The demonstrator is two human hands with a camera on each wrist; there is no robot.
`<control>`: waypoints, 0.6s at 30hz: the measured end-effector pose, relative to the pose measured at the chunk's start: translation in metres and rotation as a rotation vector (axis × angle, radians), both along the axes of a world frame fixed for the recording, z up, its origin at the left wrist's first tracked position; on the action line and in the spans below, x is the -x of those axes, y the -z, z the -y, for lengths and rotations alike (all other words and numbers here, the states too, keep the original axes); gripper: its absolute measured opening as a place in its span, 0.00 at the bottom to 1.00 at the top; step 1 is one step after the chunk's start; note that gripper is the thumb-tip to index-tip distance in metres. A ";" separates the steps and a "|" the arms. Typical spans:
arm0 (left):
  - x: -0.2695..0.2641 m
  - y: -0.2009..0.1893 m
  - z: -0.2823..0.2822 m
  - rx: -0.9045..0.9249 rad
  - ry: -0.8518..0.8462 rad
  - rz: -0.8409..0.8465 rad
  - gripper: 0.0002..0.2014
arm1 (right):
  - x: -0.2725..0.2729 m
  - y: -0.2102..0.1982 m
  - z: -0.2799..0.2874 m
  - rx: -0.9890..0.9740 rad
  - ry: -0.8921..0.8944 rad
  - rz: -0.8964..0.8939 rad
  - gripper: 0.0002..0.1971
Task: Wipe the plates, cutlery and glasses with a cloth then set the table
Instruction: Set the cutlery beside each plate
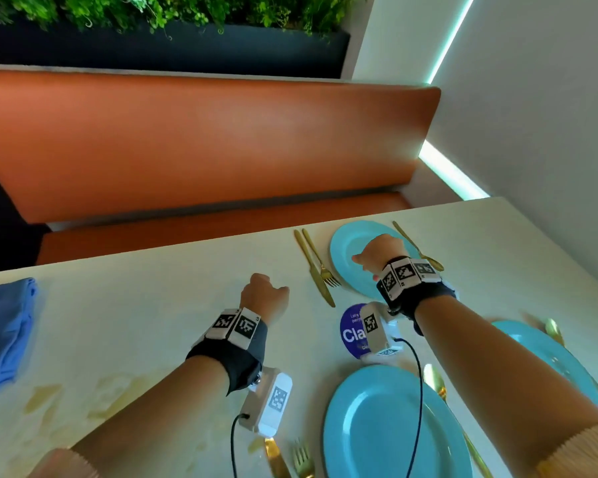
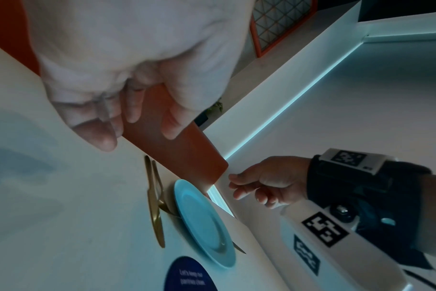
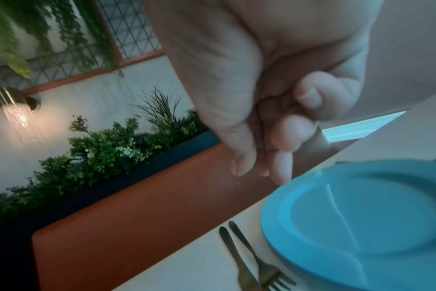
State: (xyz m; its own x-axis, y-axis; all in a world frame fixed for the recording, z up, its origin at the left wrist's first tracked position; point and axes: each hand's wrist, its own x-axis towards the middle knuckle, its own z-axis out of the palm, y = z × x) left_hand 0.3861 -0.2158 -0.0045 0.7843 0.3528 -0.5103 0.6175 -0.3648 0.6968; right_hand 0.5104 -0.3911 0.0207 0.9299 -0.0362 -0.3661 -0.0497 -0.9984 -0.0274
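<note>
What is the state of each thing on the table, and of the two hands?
Far plate: flat on the table, nothing on it.
Knife and fork: lying side by side, left of the far plate.
Spoon: lying right of the far plate.
Near plate: flat, nothing on it.
Blue cloth: lying crumpled at the table's left edge, untouched.
Left hand: loosely curled, holding nothing.
Right hand: over the far plate, loosely curled, holding nothing.

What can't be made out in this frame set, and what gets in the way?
- Sticker: head view, wording covered by the right wrist camera; bottom edge cuts it in the left wrist view.
- Right plate: head view, mostly behind the right forearm.
- Near knife and fork: cut off by the bottom edge.
- Glasses: none visible in any view.
- Cloth: cut by the left edge.
</note>
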 end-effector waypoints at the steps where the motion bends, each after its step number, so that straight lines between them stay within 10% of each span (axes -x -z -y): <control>1: 0.008 -0.006 0.005 -0.001 0.012 0.007 0.25 | 0.013 -0.011 0.006 0.020 -0.009 0.018 0.20; 18: 0.171 -0.016 0.033 -0.078 0.141 -0.036 0.27 | 0.256 -0.013 0.038 -0.069 -0.137 -0.094 0.11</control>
State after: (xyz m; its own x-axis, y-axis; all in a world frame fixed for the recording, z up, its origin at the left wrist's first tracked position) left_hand 0.2153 -0.2483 0.0114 0.8105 0.2802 -0.5143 0.5804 -0.5019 0.6412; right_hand 0.2544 -0.4295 0.0341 0.8861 0.1166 -0.4486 0.0812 -0.9919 -0.0975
